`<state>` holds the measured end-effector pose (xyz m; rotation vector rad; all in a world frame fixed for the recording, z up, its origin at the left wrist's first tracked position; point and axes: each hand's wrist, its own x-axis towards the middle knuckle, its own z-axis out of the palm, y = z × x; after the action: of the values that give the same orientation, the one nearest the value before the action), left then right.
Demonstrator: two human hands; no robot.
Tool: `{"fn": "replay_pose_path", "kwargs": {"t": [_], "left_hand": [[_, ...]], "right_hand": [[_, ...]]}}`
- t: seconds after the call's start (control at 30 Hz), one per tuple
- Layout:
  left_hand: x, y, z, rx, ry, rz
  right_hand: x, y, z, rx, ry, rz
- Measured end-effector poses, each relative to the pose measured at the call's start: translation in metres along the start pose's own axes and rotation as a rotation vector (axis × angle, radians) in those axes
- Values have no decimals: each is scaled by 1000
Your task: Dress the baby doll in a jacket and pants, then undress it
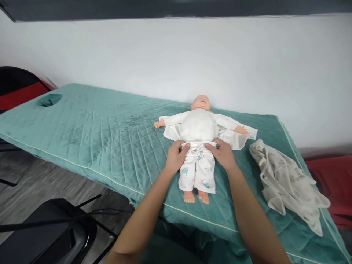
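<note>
A baby doll (198, 126) with a white padded body lies on its back, its head toward the wall and its bare feet toward me. White printed pants (197, 168) cover its legs up to the waist. My left hand (176, 156) pinches the waistband at one side. At the other side my right hand (222, 152) grips the same waistband between thumb and fingers. An open white shirt (233, 139) is spread under the doll's trunk and outstretched arms; part of one sleeve extends past the doll's hand.
The doll lies on a green quilted bed cover (115, 135) with a face hole (50, 99) at the far left. A crumpled printed cloth (286, 179) lies at the right. Black chair (55, 234) and red seats (330, 179) stand around the bed; a white wall is behind.
</note>
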<state>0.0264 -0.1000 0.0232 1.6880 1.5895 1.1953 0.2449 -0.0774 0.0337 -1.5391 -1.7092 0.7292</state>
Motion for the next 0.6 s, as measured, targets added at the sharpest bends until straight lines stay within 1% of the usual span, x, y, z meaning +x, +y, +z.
{"fn": "replay_pose_path", "kwargs": {"t": [0.1, 0.2, 0.3, 0.37, 0.47, 0.6], "left_hand": [[12, 3, 3, -43, 14, 19], [28, 5, 8, -36, 36, 57], [46, 5, 14, -25, 50, 89], [57, 2, 17, -30, 56, 101], [68, -6, 20, -54, 59, 108], [69, -13, 20, -60, 68, 165]], "right_hand": [[-1, -1, -1, 102, 41, -39], [1, 3, 0, 237, 61, -56], [6, 9, 2, 367, 26, -68], [10, 12, 4, 407, -11, -56], [13, 14, 7, 342, -5, -50], [16, 13, 8, 169, 17, -122]]}}
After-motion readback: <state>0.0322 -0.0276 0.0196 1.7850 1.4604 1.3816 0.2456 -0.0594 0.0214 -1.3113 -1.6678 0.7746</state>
